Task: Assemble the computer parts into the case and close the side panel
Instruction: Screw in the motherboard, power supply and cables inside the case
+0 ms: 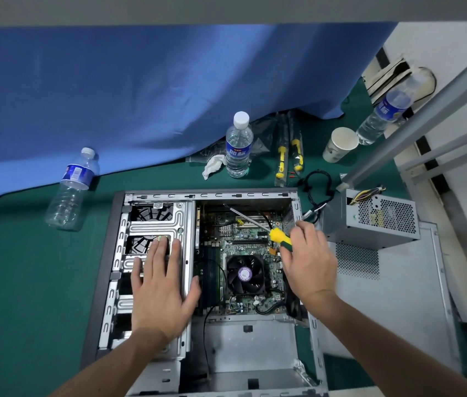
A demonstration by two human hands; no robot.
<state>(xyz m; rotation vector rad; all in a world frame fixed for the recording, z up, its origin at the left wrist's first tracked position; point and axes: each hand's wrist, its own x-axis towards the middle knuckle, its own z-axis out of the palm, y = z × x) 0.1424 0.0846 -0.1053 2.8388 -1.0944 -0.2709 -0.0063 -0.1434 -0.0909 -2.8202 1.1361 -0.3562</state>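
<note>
An open computer case (157, 216) lies flat on the green table. Its motherboard (243, 233) sits inside with a black CPU fan (245, 275). My left hand (159, 285) rests flat, fingers straight, on the metal drive cage (182, 224) at the case's left side. My right hand (308, 256) grips a yellow-and-green screwdriver (279, 236), whose shaft points up-left over the upper part of the motherboard. The power supply (375, 222) stands outside the case to the right, on the removed side panel (392, 299).
A blue cloth (140, 96) covers the back of the table. Three water bottles (238, 144) (73, 187) (385, 116), a paper cup (339, 144), a crumpled tissue (212, 166), packaged screwdrivers (289, 153) and a black cable (316, 184) lie behind the case.
</note>
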